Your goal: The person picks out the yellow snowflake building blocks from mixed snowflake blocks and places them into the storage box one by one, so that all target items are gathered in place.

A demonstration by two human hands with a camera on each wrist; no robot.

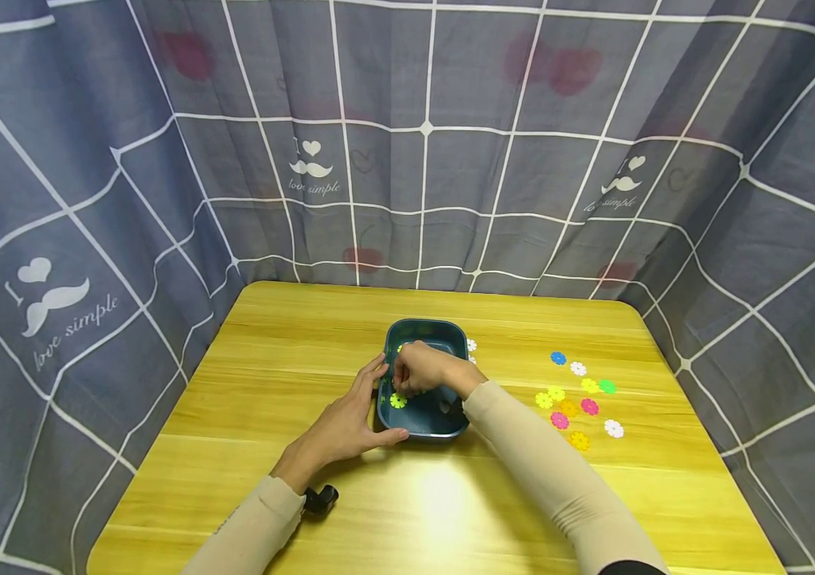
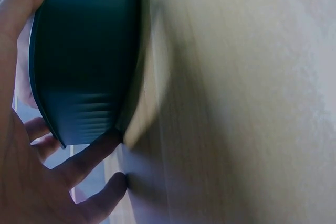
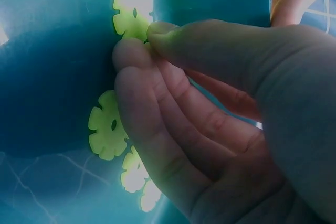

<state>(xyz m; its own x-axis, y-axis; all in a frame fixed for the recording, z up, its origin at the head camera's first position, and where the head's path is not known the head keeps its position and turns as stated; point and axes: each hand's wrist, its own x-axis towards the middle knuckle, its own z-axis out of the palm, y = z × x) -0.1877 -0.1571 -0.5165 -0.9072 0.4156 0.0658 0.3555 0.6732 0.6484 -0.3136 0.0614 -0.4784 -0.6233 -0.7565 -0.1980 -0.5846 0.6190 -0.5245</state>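
Note:
A dark blue-green plastic box (image 1: 425,427) stands on the wooden table, its left side held by my left hand (image 1: 342,423). The thumb lies along the near rim, and the other fingers spread toward the far end of the wall. In the left wrist view, the left hand (image 2: 47,177) has two fingertips low by the box wall (image 2: 86,51). Inside the box, my right hand (image 1: 425,369) pinches a yellow-green flower-shaped piece (image 3: 131,9) between thumb and forefinger. Other yellow-green flower pieces (image 3: 107,124) lie near its fingers; one flower piece (image 1: 397,401) shows near the left wall.
Flower pieces in several colours are scattered on the right, among them a blue flower (image 1: 558,358) and an orange flower (image 1: 579,441). White flowers (image 1: 472,345) lie by the box's right side. A black object (image 1: 321,501) is beside the left wrist. Grey checked curtains (image 1: 393,160) surround the table.

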